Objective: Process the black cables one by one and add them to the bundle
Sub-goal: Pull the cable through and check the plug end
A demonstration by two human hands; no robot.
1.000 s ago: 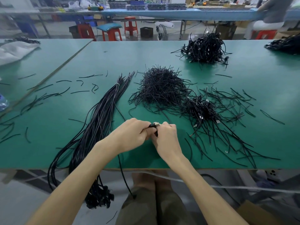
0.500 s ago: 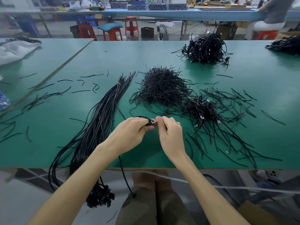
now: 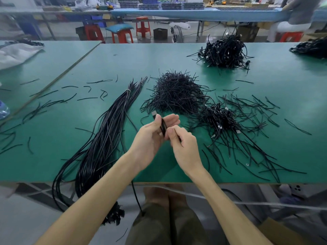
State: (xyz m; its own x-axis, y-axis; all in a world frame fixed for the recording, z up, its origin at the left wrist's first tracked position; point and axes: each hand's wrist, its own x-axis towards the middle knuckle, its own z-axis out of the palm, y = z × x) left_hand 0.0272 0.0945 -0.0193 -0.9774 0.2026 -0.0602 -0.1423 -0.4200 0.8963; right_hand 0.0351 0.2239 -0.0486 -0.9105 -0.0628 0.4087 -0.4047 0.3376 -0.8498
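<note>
Left hand (image 3: 150,138): turned palm-up and lifted off the table since half a second ago, when it lay knuckles-up. The thumb clamps the cable against the palm and the fingers (image 3: 172,119) reach out almost straight.
Right hand (image 3: 184,145): no longer tip to tip with the left at the plug. It now sits at 4 o'clock of the left palm, with curled thumb and forefinger pinching the cable's lower part.
Cable (image 3: 163,128): black, smooth and round, lying across the left palm. Its tail drops over the table's near edge at 6 o'clock.
Plug (image 3: 154,113): flat and grey-tipped. It was hidden between the fingertips before and now sticks out above the left thumb, pointing to 11 o'clock.
Bundle (image 3: 106,131): long glossy black cables at 9 o'clock of the hands, unmoved, cinched near the far end by a pale band (image 3: 128,90). The near ends hang off the edge.
Ties (image 3: 177,94): a bristly mound of short black wire pieces at 12 o'clock, with loose ones strewn at 3 and at 10.
Heap (image 3: 217,119): tangled coiled cables with metal plugs, at 2 o'clock.
Far heap (image 3: 224,52): the same sort, further out at 1 o'clock.
Table (image 3: 274,82): a matte green top with a pale edge.
Stools (image 3: 122,35): red plastic, on the floor beyond at 12 o'clock.
</note>
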